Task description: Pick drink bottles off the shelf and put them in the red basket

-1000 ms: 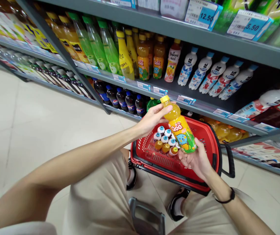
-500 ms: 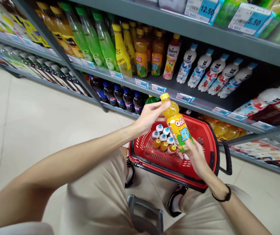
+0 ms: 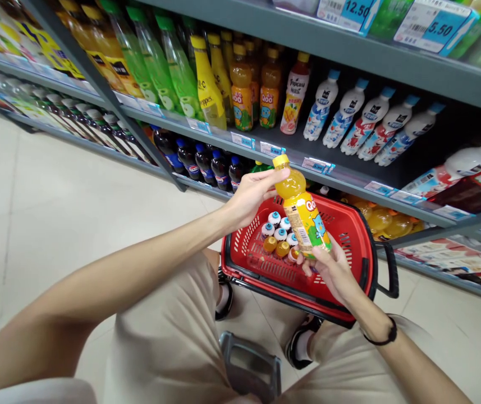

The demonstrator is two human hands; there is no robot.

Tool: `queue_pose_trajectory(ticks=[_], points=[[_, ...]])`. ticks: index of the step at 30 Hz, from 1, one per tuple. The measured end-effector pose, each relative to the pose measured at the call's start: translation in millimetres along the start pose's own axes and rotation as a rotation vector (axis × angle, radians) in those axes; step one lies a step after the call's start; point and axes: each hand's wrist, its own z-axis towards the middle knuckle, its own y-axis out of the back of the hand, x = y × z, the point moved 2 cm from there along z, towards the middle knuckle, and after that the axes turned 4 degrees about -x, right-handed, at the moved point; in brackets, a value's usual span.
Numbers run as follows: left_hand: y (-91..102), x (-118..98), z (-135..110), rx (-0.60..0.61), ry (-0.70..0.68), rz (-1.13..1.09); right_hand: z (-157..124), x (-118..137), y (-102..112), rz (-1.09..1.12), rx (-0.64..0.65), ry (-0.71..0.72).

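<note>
A yellow Qoo juice bottle (image 3: 303, 216) with a yellow cap is tilted in the air between my hands. My left hand (image 3: 253, 193) grips its neck just under the cap, thumb on the near side. Around the bottle's base, my right hand (image 3: 331, 264) is closed, with some fingers hidden behind it. Below the bottle sits a red shopping basket (image 3: 261, 275). Standing inside it are several bottles: white ones with blue-marked caps (image 3: 268, 229) and orange ones with yellowish caps (image 3: 270, 244).
A grey shelf (image 3: 307, 151) holds several juice, soda and milk-drink bottles (image 3: 353, 112). Cola bottles (image 3: 202, 163) stand on the lower level. The basket's black handle (image 3: 389, 272) sticks out right. A grey stool-like object (image 3: 251, 359) is between my legs.
The juice bottle has turned about its long axis, so its barcode panel now shows and the Qoo logo has shifted right. Both hands still hold it in nearly the same place.
</note>
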Motion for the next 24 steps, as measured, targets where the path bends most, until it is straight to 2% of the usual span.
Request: queue_pose_trajectory(ticks=[5, 11, 24], points=[[4.2, 2, 5, -0.042, 0.008, -0.053, 3, -4, 4, 0.05, -0.019, -0.038], [5.5, 5, 8, -0.053, 0.063, -0.095, 0, -11, 4, 0.046, 0.055, -0.122], [4.9, 4, 6, -0.04, 0.06, -0.03, -3, -9, 2, 0.062, 0.122, -0.167]])
